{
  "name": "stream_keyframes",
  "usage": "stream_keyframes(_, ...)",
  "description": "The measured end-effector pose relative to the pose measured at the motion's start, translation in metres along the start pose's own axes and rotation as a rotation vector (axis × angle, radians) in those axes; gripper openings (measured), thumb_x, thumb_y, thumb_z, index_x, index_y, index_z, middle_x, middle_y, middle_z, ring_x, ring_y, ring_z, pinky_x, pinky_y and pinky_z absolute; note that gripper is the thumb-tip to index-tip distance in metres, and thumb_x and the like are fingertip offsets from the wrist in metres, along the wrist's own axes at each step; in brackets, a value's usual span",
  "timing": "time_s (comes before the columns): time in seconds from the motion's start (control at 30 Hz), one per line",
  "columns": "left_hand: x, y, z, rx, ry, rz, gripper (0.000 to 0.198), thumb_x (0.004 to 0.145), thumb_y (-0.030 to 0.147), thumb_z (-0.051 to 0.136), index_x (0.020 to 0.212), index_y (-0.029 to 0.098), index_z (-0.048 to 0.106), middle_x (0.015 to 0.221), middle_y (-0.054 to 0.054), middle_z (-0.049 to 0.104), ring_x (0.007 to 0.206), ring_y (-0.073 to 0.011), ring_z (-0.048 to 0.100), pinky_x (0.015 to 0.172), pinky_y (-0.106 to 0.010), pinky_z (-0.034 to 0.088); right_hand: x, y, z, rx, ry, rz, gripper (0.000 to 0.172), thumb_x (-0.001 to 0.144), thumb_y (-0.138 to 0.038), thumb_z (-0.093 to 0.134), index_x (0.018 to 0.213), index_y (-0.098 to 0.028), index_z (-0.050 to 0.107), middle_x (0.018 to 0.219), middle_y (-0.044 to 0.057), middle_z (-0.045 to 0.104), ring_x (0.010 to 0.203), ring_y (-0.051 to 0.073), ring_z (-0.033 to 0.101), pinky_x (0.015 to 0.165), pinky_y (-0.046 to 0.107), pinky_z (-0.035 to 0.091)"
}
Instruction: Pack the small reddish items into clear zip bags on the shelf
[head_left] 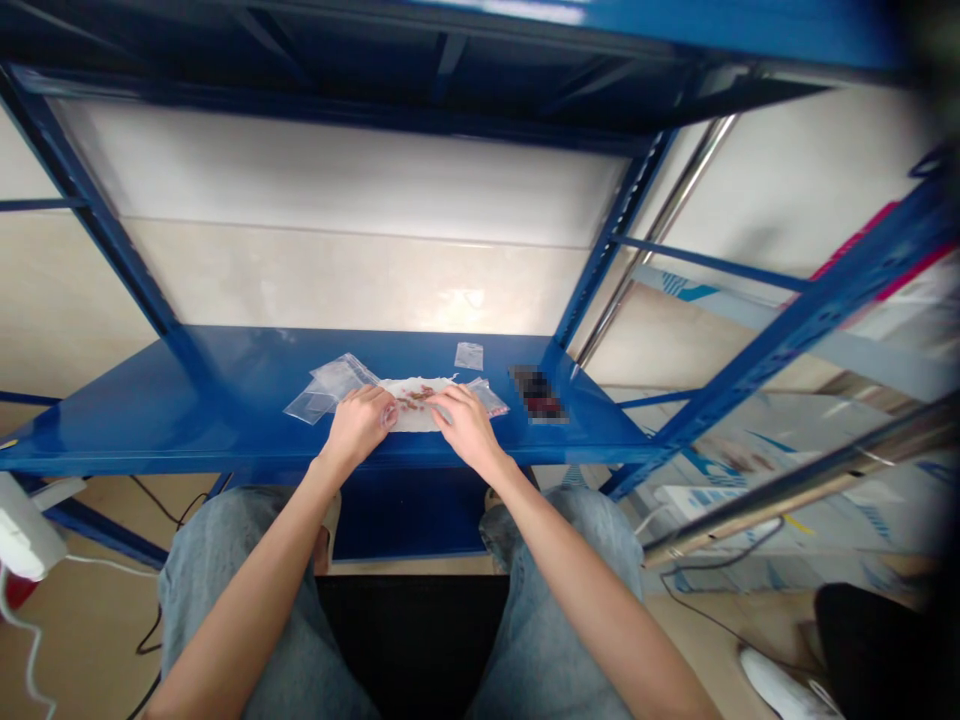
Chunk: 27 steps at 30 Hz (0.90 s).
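A white sheet [414,423], like tissue or paper, lies near the front edge of the blue shelf, with small brown pieces [415,398] scattered on it. At its left side is my left hand [361,425], fingers curled closed; something pale and shiny shows at its fingertips, too small to name. My right hand [466,420] reaches in from the other side, fingertips pinched together at the brown pieces. Whatever it grips is too small to make out. Clear plastic bags [330,385] lie beyond my left hand, and another small bag [489,397] with reddish contents is partly behind my right hand.
A small clear bag [469,356] lies farther back on the blue shelf [225,400]. A dark, pixelated rectangular object [538,393] is to the right. Blue uprights [615,230] frame the shelf, and an upper shelf [450,60] hangs overhead. Cables and another person's shoe [780,685] are on the floor.
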<state>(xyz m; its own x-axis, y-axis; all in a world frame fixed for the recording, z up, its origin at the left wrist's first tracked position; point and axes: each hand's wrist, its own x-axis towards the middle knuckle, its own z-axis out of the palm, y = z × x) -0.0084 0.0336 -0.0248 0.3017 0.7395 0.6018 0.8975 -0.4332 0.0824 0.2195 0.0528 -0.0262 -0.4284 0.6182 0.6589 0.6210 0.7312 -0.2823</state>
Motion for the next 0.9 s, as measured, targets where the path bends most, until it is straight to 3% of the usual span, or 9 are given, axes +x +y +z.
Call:
stream_keyframes(0.1,-0.001,0.011,0.004,-0.043,-0.015,0.07,0.012,0.092,0.02,0.061,0.087,0.019,0.072,0.084,-0.007,0.073,0.084,-0.0241,0.066,0.077,-0.034,0.047,0.001,0.011,0.01,-0.047,-0.088,0.042,0.016,0.092,-0.014,0.067,0.1,-0.022,0.078,0.1,0.008,0.073,0.102,0.026,0.063,0.098,0.043,0.048)
stream_keyframes(0.23,-0.002,0.019,0.008,-0.082,0.004,0.114,0.013,0.092,0.018,0.06,0.092,0.02,0.074,0.089,-0.007,0.076,0.09,-0.0243,0.067,0.08,-0.034,0.048,0.009,0.016,0.019,-0.052,-0.11,0.062,0.015,0.09,-0.015,0.072,0.101,-0.023,0.078,0.103,0.007,0.075,0.102,0.025,0.063,0.101,0.042,0.044)
stream_keyframes(0.47,-0.003,0.018,0.014,-0.12,-0.029,-0.053,0.015,0.093,0.026,0.06,0.089,0.019,0.072,0.085,-0.008,0.074,0.081,-0.0235,0.068,0.072,-0.031,0.048,0.024,0.018,0.028,0.047,-0.102,0.051,0.011,0.088,-0.012,0.072,0.083,-0.021,0.076,0.09,0.006,0.074,0.094,0.023,0.062,0.093,0.038,0.045)
stream_keyframes(0.6,-0.003,0.02,0.014,-0.238,-0.044,-0.143,0.017,0.094,0.027,0.058,0.1,0.02,0.072,0.093,-0.007,0.075,0.084,-0.0229,0.07,0.072,-0.029,0.047,0.021,0.005,0.023,0.378,0.047,0.121,0.006,0.09,-0.019,0.071,0.09,-0.021,0.076,0.09,0.005,0.073,0.09,0.021,0.063,0.083,0.034,0.049)
stream_keyframes(0.7,-0.003,0.024,0.014,-0.356,-0.052,-0.174,0.017,0.092,0.026,0.058,0.1,0.02,0.072,0.09,-0.007,0.075,0.081,-0.0214,0.069,0.071,-0.028,0.046,0.015,-0.011,0.02,0.609,0.061,0.135,0.008,0.09,-0.024,0.07,0.096,-0.023,0.075,0.096,0.004,0.075,0.094,0.021,0.067,0.081,0.034,0.051)
stream_keyframes(0.9,-0.002,0.027,0.015,-0.56,-0.023,-0.212,0.012,0.086,0.024,0.062,0.091,0.018,0.071,0.08,-0.004,0.072,0.071,-0.0181,0.064,0.066,-0.026,0.043,0.011,-0.029,0.025,0.57,0.053,0.176,0.004,0.087,-0.023,0.072,0.09,-0.023,0.072,0.092,0.002,0.075,0.089,0.02,0.068,0.086,0.035,0.053)
